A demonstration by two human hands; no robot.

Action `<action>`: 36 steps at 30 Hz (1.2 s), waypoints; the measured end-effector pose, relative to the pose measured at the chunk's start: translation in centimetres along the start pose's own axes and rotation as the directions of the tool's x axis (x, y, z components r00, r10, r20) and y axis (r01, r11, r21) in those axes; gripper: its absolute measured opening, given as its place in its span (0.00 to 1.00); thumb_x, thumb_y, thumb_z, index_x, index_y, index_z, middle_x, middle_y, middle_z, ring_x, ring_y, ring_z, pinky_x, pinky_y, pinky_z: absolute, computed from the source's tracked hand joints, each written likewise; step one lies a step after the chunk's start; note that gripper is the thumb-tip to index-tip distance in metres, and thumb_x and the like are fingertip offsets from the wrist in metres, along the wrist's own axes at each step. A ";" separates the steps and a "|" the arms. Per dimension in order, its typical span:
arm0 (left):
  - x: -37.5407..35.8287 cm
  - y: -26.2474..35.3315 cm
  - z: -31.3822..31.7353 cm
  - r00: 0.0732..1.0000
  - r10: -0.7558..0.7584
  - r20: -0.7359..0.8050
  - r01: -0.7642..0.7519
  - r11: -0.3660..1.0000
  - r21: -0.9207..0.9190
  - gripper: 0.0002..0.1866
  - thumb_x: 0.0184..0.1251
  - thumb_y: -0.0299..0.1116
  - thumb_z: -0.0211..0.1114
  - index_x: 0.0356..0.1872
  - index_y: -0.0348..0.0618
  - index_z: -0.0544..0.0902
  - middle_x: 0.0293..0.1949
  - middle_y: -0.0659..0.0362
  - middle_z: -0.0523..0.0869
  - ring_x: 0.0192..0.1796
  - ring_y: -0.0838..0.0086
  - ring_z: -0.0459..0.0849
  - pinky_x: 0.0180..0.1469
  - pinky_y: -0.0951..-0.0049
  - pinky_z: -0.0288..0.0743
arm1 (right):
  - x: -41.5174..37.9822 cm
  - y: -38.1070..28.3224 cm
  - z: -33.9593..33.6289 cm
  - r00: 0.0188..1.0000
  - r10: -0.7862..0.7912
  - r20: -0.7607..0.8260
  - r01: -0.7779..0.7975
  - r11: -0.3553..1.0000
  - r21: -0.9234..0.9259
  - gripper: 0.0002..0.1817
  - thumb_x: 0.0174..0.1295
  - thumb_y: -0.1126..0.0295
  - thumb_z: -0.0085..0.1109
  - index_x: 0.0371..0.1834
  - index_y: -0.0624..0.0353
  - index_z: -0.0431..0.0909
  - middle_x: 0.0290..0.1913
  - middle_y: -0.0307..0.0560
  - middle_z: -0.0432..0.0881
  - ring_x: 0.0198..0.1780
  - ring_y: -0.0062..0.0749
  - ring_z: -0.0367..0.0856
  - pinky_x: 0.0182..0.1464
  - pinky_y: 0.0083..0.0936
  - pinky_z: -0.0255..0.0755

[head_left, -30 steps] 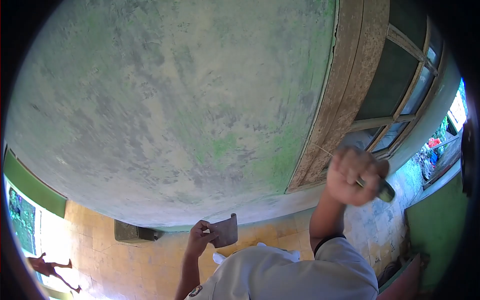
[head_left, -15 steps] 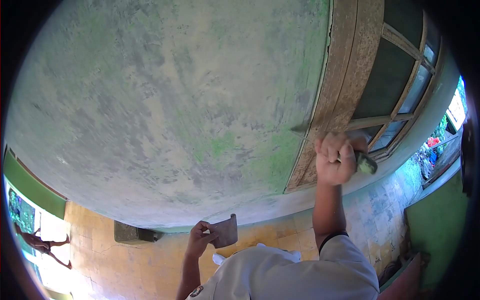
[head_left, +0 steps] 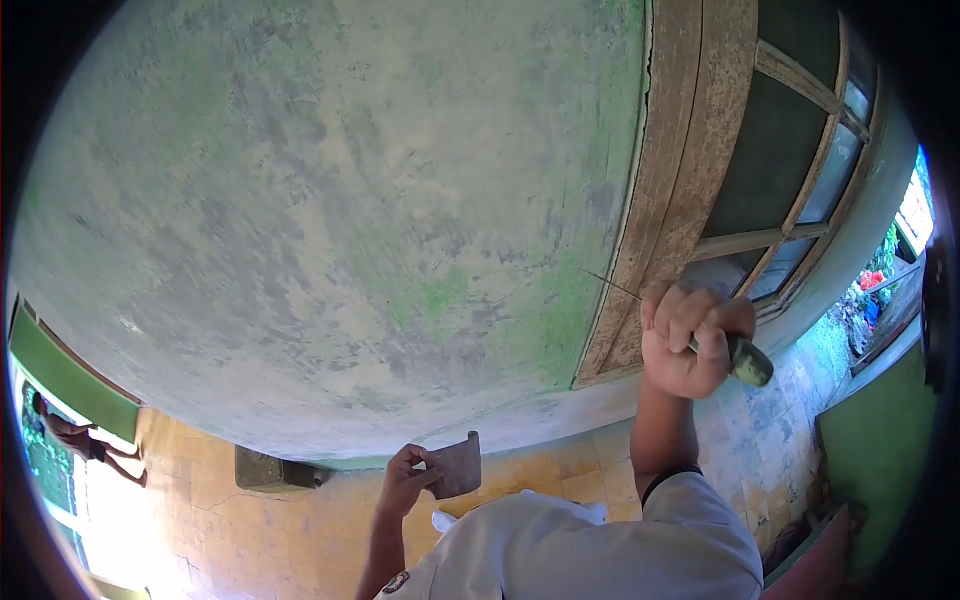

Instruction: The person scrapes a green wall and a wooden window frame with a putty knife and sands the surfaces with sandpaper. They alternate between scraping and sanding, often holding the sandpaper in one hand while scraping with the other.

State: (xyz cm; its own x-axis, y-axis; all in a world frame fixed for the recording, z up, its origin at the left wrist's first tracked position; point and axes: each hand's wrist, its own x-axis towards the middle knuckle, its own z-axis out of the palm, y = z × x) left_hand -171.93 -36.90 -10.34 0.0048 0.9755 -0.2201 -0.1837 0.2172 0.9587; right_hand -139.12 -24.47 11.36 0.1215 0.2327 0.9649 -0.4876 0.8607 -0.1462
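My right hand [head_left: 685, 345] is wrapped round the paint-stained handle of a scraper [head_left: 750, 362]. Its thin blade, seen nearly edge-on, points left toward the green patch beside the wooden window frame [head_left: 672, 140]. The wall [head_left: 360, 180] is patchy grey and white with worn green paint. Lower down, my left hand [head_left: 404, 483] pinches a dark brown sheet of sandpaper [head_left: 457, 470] between thumb and fingers; its right edge curls up.
Glass panes [head_left: 765, 150] fill the window at right. A stone block [head_left: 270, 470] stands at the wall's foot on yellow floor tiles [head_left: 230, 525]. Another person [head_left: 80, 437] is by a bright opening at far left. A green panel [head_left: 880, 430] stands at lower right.
My right hand has moved slightly down and right with the scraper, whose blade has turned to a thin line. The left hand keeps the sandpaper. The far person has shifted posture.
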 end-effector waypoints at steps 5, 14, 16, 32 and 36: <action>0.1 0.2 0.1 1.000 0.004 -0.009 -0.004 1.000 0.029 0.13 0.51 0.13 0.62 0.34 0.38 0.70 0.30 0.59 0.77 0.27 0.74 0.82 0.25 0.76 0.79 | -0.6 1.4 0.6 0.973 0.081 -0.218 -0.083 0.997 -0.003 0.10 0.59 0.74 0.54 0.25 0.56 0.62 0.17 0.36 0.65 0.17 0.20 0.63 0.22 0.24 0.64; 0.1 0.1 -0.2 1.000 -0.022 -0.006 0.023 0.999 0.026 0.11 0.52 0.16 0.63 0.35 0.38 0.73 0.33 0.59 0.78 0.28 0.76 0.81 0.28 0.78 0.77 | -5.5 0.6 2.4 0.659 0.748 0.080 -0.715 0.656 -0.242 0.11 0.55 0.72 0.61 0.35 0.59 0.68 0.26 0.37 0.68 0.26 0.23 0.68 0.29 0.24 0.64; 0.1 0.3 -0.3 1.000 -0.026 -0.014 0.026 0.999 0.035 0.11 0.52 0.15 0.63 0.35 0.37 0.73 0.32 0.59 0.78 0.28 0.75 0.81 0.27 0.77 0.78 | -8.4 0.9 3.1 0.496 0.857 0.138 -0.793 0.512 -0.330 0.11 0.54 0.71 0.61 0.35 0.59 0.68 0.28 0.37 0.69 0.27 0.23 0.68 0.30 0.24 0.65; 4.9 -0.6 -1.7 0.963 -0.011 0.269 -0.030 0.989 0.147 0.11 0.51 0.18 0.65 0.35 0.39 0.76 0.34 0.63 0.78 0.35 0.82 0.76 0.33 0.82 0.74 | -9.5 -6.8 2.3 0.541 0.708 -0.453 -0.710 0.674 0.204 0.30 0.43 0.74 0.68 0.49 0.59 0.62 0.41 0.50 0.72 0.29 0.38 0.81 0.32 0.33 0.80; 6.4 0.4 -2.7 0.947 -0.070 0.315 0.012 0.983 0.183 0.10 0.51 0.18 0.65 0.35 0.39 0.76 0.34 0.63 0.78 0.36 0.82 0.76 0.33 0.82 0.74 | -16.5 -6.9 6.2 0.260 0.953 -0.153 -0.697 0.295 0.654 0.31 0.40 0.79 0.55 0.54 0.59 0.62 0.49 0.63 0.73 0.30 0.46 0.81 0.37 0.48 0.78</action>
State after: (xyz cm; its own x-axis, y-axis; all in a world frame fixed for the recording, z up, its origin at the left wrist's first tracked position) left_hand -174.60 -30.66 -11.85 0.3269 0.9194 -0.2187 -0.0010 0.2318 0.9728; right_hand -143.13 -37.10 -2.19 -0.3007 0.9506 0.0776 -0.7938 -0.2043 -0.5729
